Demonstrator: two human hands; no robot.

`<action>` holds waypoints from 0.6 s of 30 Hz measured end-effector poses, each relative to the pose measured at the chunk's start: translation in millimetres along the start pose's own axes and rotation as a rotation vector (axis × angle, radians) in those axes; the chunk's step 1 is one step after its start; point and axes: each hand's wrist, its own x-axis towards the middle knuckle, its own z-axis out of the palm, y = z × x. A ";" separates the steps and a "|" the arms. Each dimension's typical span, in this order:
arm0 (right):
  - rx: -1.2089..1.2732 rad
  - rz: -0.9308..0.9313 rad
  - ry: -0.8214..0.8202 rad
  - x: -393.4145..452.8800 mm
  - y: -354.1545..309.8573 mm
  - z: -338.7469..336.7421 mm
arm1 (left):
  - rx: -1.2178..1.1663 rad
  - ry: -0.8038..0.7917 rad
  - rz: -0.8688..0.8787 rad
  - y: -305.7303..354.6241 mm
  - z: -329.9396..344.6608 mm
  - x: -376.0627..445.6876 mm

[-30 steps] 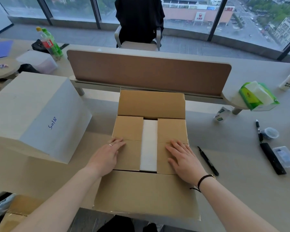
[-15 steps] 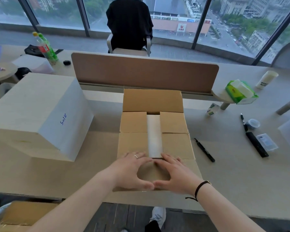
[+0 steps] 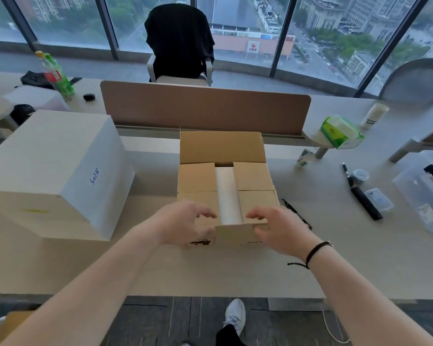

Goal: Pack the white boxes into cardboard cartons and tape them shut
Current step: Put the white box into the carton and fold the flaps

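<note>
Beside big windows, on the desk (image 3: 235, 270), I am gripping the carton (image 3: 225, 181)'s near flap (image 3: 235, 233) with left hand (image 3: 185, 222) and right hand (image 3: 276, 228); a white box (image 3: 228, 196) is lying inside, lengthwise away from me.

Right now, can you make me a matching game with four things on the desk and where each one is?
Things:
1. big white box
2. green tissue pack
3. green bottle
4. carton

Places:
A. far left, at the back of the desk
B. in the middle, with both hands on its near flap
C. left of the brown box, with blue writing on its side
D. right side, at the end of the brown divider

Pairs: 1-C, 2-D, 3-A, 4-B
</note>
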 end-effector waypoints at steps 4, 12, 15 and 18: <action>-0.050 -0.032 0.218 29.2 9.9 -4.5 | 0.015 0.227 -0.104 -3.5 -7.9 19.4; -0.136 0.000 0.082 94.9 37.6 21.4 | 0.043 0.438 -0.362 -18.2 22.4 70.7; -0.145 0.027 -0.010 115.2 50.9 32.8 | 0.000 0.392 -0.442 -26.0 31.7 89.3; -0.136 0.036 -0.071 130.1 66.0 46.4 | -0.095 0.315 -0.535 -34.8 42.5 105.9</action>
